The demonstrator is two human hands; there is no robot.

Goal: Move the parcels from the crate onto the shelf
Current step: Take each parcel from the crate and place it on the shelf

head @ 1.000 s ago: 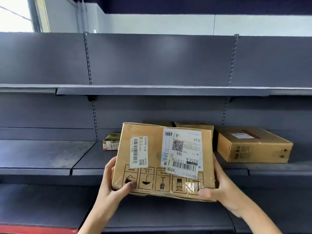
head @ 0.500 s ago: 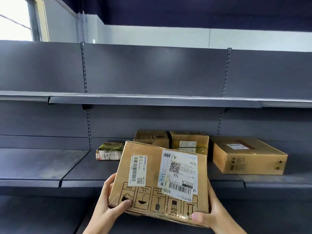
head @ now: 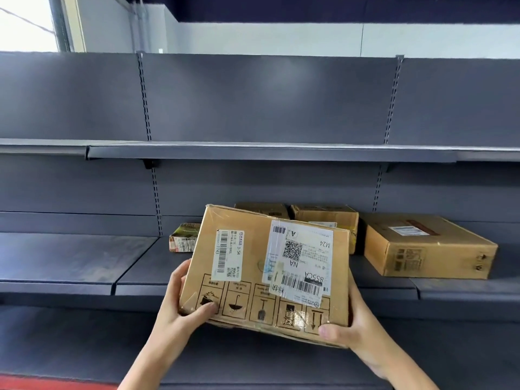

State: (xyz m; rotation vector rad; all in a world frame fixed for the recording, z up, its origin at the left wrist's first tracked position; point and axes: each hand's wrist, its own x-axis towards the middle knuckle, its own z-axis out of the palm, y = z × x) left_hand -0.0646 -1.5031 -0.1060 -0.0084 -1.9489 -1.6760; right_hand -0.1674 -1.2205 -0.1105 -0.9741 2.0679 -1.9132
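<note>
Left hand (head: 180, 313) and right hand (head: 354, 327) grip labelled parcel (head: 264, 271) before grey shelf (head: 135, 266) holding four boxes.

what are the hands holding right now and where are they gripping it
Both hands hold one cardboard parcel: left hand at its lower left corner, right hand at its lower right corner.

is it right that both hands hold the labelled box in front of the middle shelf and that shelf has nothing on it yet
Not quite. Both the left hand and right hand do hold the labelled box, but the head view shows the middle shelf already carries four parcels behind it, including a large carton.
</note>
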